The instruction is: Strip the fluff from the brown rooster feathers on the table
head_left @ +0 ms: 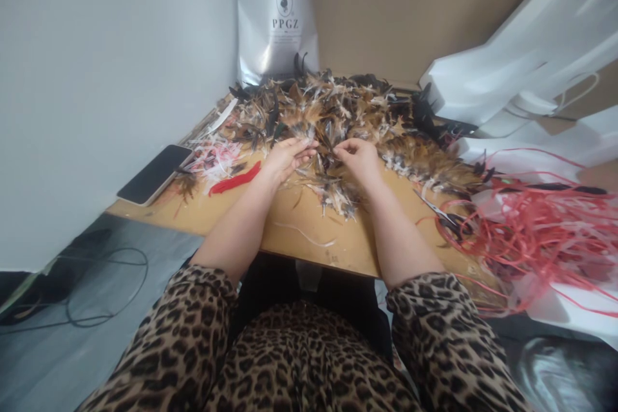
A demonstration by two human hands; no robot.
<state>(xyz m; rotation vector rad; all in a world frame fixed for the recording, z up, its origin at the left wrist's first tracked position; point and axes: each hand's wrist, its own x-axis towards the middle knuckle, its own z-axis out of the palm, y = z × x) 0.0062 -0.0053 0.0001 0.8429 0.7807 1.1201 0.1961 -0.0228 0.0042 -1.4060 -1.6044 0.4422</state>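
Observation:
Over the front of a heap of brown, black and whitish feathers [347,100], my two hands are close together, a small gap between them. My left hand [290,158] is closed, with thumb and forefinger pinched on a feather and the other fingers loosely curled. Across from it, my right hand [360,158] pinches at a brown feather with its fingertips; the exact grip is partly hidden. A small pile of loose feathers [338,196] lies on the table below the hands. Right of my right hand, a thick row of brown feathers [429,164] runs along the table.
A red strip [235,179], pink and white shreds [215,156] and a phone [155,174] lie at left on the wooden table [323,254]. Scissors [449,220] and tangled red string [550,238] are at right. A silver bag [277,45] stands behind; white machine parts [483,77] overhang the right.

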